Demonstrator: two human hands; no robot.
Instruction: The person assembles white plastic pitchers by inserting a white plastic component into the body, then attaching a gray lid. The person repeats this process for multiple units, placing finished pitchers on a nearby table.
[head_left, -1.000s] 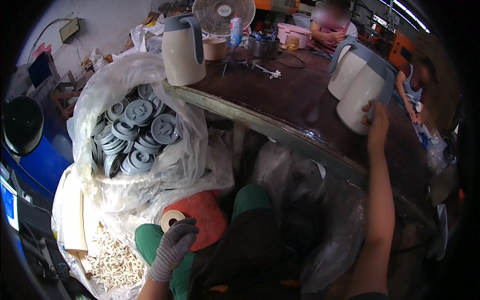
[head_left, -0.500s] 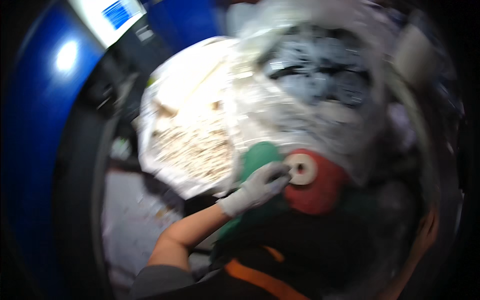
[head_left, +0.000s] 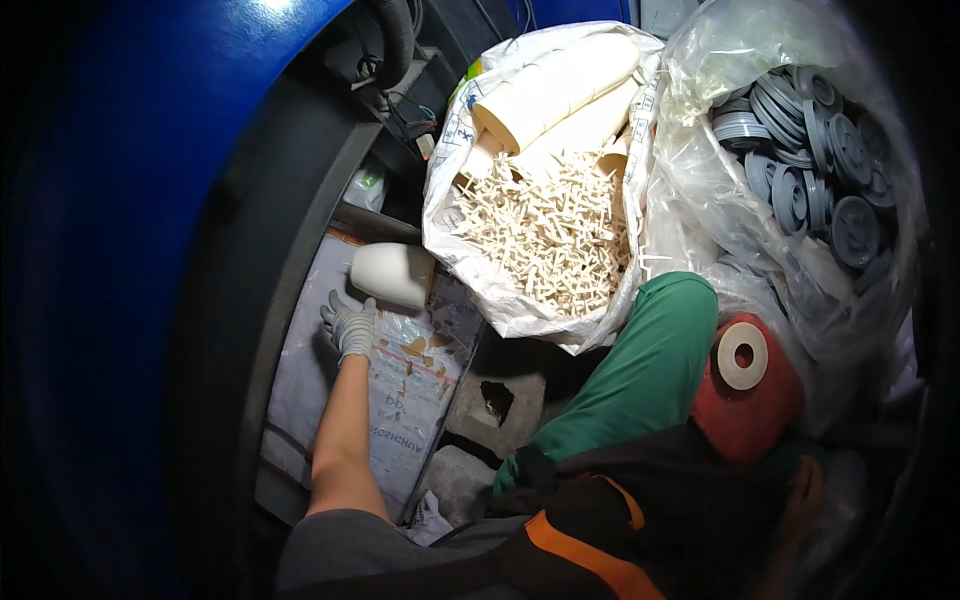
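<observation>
My left hand (head_left: 350,328), in a pale striped glove, is stretched out at the left with its fingers spread. Just beyond its fingertips a white rounded cylinder (head_left: 392,275) lies on its side; I cannot tell whether they touch. On the red-covered knee (head_left: 748,420) rests a flat cream ring (head_left: 742,356) with a dark centre hole. My right hand (head_left: 803,492) hangs low at the right in dim light, beside that leg. Its fingers are too dark to read, and nothing is plainly in it.
Ahead stands a white woven sack (head_left: 490,290) of small cream pieces (head_left: 560,235) and large cream cylinders (head_left: 560,90). A clear plastic bag (head_left: 690,200) holds several grey discs (head_left: 855,232). A blue curved surface (head_left: 200,110) rises at the left. A concrete block (head_left: 520,400) lies below the sack.
My left hand has left the cream ring and swung left to the white cylinder. The ring stays on the red knee. The view has turned left, showing more of the floor there.
</observation>
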